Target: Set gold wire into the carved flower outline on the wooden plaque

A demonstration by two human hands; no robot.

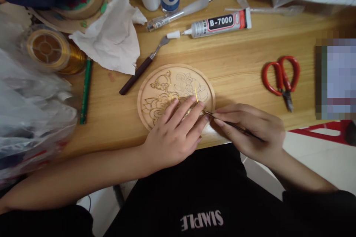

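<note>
A round wooden plaque with a raised rim lies at the table's near edge. Gold wire outlines flowers on its left part, while pencil lines show at its upper right. My left hand lies across the lower part with fingers spread, hiding some of the pattern. From near its fingertips a loose piece of gold wire sticks up. At the plaque's right rim, my right hand pinches dark, thin tweezers, their tips by my left fingers. What the tips touch is too small to make out.
Red-handled cutters lie to the right. Beyond the plaque are a B-7000 glue tube, a pen, a small palette knife and crumpled tissue. A gold wire spool, green pencil and plastic bags sit left.
</note>
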